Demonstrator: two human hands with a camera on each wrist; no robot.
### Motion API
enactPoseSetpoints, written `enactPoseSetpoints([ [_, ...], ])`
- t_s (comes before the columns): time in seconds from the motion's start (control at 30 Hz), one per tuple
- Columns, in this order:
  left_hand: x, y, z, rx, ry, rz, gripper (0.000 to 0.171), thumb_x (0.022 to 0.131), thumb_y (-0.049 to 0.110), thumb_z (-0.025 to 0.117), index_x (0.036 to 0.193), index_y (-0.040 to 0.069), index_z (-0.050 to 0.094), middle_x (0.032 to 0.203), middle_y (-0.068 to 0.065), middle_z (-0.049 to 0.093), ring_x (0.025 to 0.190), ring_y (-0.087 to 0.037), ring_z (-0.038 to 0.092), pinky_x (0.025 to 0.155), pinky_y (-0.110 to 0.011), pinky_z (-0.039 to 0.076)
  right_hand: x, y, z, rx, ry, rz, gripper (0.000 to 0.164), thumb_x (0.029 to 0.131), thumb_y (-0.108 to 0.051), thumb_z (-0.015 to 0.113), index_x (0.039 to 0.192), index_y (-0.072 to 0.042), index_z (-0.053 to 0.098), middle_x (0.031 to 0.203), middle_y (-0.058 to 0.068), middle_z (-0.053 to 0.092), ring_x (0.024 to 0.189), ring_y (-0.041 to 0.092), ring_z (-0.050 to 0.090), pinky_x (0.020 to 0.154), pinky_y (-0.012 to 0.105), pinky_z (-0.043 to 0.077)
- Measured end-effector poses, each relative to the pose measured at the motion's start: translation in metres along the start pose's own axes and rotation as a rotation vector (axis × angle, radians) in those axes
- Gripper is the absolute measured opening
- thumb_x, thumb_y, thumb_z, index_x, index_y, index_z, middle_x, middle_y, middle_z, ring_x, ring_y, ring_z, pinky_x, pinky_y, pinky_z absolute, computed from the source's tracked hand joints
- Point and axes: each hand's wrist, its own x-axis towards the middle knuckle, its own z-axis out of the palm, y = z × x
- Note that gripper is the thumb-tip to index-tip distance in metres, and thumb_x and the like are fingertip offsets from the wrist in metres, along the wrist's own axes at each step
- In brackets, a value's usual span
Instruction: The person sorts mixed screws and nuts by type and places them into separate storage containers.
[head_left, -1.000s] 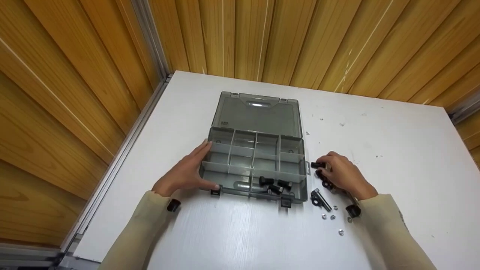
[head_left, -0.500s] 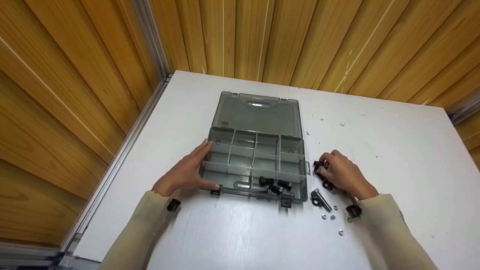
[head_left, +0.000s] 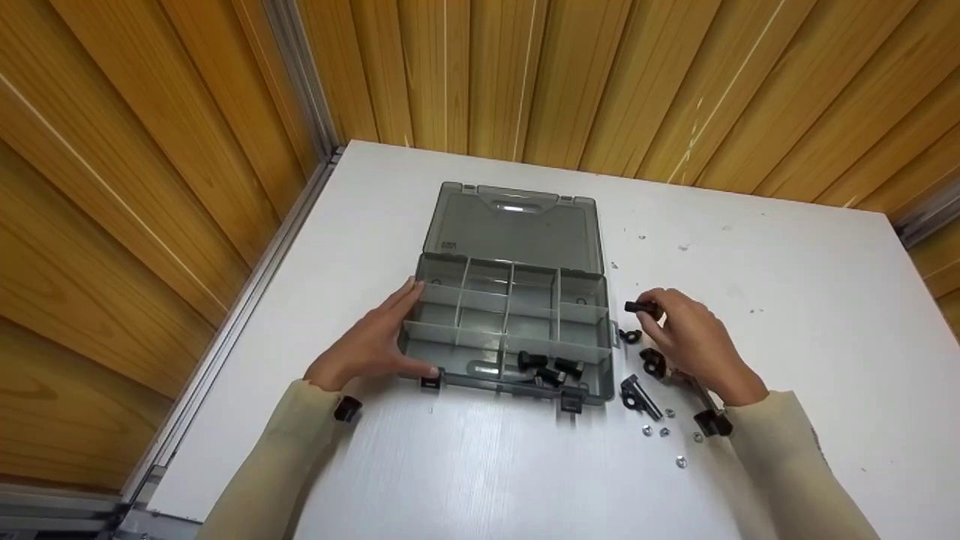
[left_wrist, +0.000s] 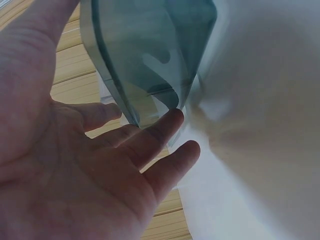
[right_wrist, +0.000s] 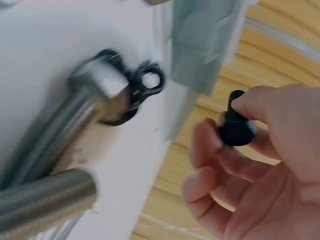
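Note:
A grey see-through organizer box (head_left: 532,326) lies with its lid (head_left: 517,229) folded back. My left hand (head_left: 367,349) is spread along the box's left side, thumb at the front edge and fingers against the wall. In the left wrist view those fingers look extended, touching the box wall (left_wrist: 150,60). To the box's right, my right hand (head_left: 694,341) pinches a black bolt (head_left: 641,307) between thumb and fingers, above the table. The right wrist view shows this bolt's round head (right_wrist: 237,133) pointing down. Several black bolts (head_left: 533,361) lie in the front right compartment.
Black eyelet pieces (head_left: 652,362) lie beneath my right hand, and one (head_left: 630,336) is close to the box's latch. A silver bolt (head_left: 646,397) and several small nuts (head_left: 681,462) lie nearer the front. Wood-patterned walls (head_left: 585,82) border the white table (head_left: 465,480).
My right hand has picked up the black bolt from among the loose parts and moved up and slightly away, uncovering black eyelet pieces. The left hand and box have stayed in place.

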Motion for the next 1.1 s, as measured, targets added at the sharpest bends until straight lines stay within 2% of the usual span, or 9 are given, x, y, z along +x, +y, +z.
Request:
enactPoseSetpoints([
  [0.2,0.000,0.000,0.000,0.004,-0.006,-0.002,0.136,0.067,0.057,0.093,0.167,0.017,0.010,0.173,-0.005,0.004,0.156,-0.028,0.014,0.122,-0.054,0.027,-0.001,-0.021,-0.005,-0.011,0.154,-0.111,0.022,0.096,-0.015,0.075,0.113,-0.002,0.070,0.094,0.009,0.067,0.071,0.018,0.058,0.061,0.039,0.049],
  [0.37,-0.001,0.001,-0.001,-0.007,-0.011,-0.010,0.137,0.067,0.056,0.094,0.167,0.018,0.009,0.173,-0.004,0.003,0.157,-0.028,0.013,0.122,-0.055,0.026,-0.002,-0.035,-0.005,0.060,0.164,-0.229,0.024,0.093,-0.011,0.077,0.114,-0.003,0.070,0.076,-0.002,0.062,0.059,0.009,0.049,0.055,0.030,0.045],
  [0.5,-0.002,0.001,-0.001,-0.019,-0.012,-0.011,0.136,0.067,0.056,0.094,0.167,0.020,0.009,0.173,-0.004,0.003,0.157,-0.027,0.012,0.122,-0.054,0.026,-0.003,-0.043,-0.003,0.175,0.111,-0.299,0.024,0.090,-0.004,0.079,0.114,-0.005,0.072,0.075,-0.006,0.062,0.056,0.003,0.046,0.049,0.022,0.042],
  [0.73,-0.001,0.002,-0.002,-0.011,-0.011,-0.001,0.136,0.067,0.056,0.093,0.167,0.018,0.009,0.173,-0.004,0.004,0.157,-0.028,0.012,0.122,-0.054,0.026,-0.009,-0.054,-0.002,0.344,-0.059,-0.386,0.028,0.089,0.005,0.075,0.112,-0.011,0.074,0.095,0.000,0.073,0.060,0.002,0.052,0.051,0.022,0.048],
  [0.9,-0.001,0.002,-0.002,-0.001,-0.007,0.004,0.135,0.068,0.056,0.093,0.167,0.017,0.009,0.173,-0.005,0.004,0.157,-0.027,0.012,0.122,-0.054,0.026,-0.010,-0.059,0.001,0.361,-0.158,-0.435,0.019,0.091,0.001,0.075,0.107,-0.010,0.073,0.097,0.000,0.074,0.066,0.006,0.057,0.055,0.024,0.051],
  [1.1,-0.001,0.001,-0.002,0.002,-0.010,0.000,0.136,0.067,0.056,0.093,0.167,0.016,0.009,0.173,-0.005,0.004,0.157,-0.026,0.012,0.123,-0.053,0.025,-0.011,-0.062,0.003,0.334,-0.322,-0.430,0.010,0.097,-0.005,0.071,0.103,-0.012,0.074,0.097,-0.001,0.074,0.073,0.009,0.061,0.063,0.031,0.056],
])
